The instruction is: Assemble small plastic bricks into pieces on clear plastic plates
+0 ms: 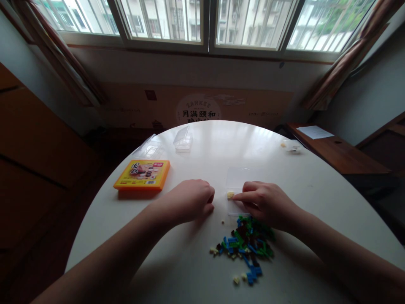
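Observation:
My left hand [190, 200] rests on the white round table [196, 147] with its fingers curled into a loose fist; what it holds, if anything, is hidden. My right hand [264, 202] lies over a small clear plastic box [236, 177], its forefinger stretched out and touching a pale yellow brick [230, 194] inside it. A pile of small blue, green, brown and cream bricks [245, 247] lies just in front of my right wrist. One tiny cream piece [222, 221] sits between my hands.
An orange flat box [142, 174] lies at the left of the table. Two clear plastic boxes [183, 141] [148, 150] stand behind it. A small clear item [291, 145] sits at the far right edge. A wooden bench [335, 150] carries a paper sheet. Windows run behind.

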`<state>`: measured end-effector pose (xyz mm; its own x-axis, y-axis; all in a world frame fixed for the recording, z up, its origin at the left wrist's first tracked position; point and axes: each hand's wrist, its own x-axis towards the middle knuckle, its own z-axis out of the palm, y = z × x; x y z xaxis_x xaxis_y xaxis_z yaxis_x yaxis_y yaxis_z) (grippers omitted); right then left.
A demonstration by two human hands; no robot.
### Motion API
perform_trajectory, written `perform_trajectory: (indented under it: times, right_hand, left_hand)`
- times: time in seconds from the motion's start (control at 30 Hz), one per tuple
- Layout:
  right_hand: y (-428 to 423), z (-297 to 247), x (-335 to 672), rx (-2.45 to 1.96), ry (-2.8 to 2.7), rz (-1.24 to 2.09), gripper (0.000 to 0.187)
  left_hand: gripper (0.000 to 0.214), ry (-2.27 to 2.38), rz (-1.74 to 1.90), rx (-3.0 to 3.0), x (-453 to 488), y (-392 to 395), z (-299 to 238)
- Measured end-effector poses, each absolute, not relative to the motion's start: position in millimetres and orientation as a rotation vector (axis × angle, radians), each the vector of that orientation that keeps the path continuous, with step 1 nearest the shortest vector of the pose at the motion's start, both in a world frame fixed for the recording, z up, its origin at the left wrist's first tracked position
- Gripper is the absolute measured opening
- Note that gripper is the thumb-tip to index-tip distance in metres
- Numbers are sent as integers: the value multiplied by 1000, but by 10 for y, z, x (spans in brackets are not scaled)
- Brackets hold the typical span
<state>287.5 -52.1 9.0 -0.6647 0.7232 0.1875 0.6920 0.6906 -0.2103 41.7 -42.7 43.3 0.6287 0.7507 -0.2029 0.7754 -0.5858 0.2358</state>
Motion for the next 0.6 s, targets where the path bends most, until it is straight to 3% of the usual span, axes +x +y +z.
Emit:
perform_trajectory:
  times: [0.6]
  right_hand:
    - [-518,80,2892,-1102,-2639,174,27]
  left_hand:
    - [13,1221,-84,2566,389,-410,407]
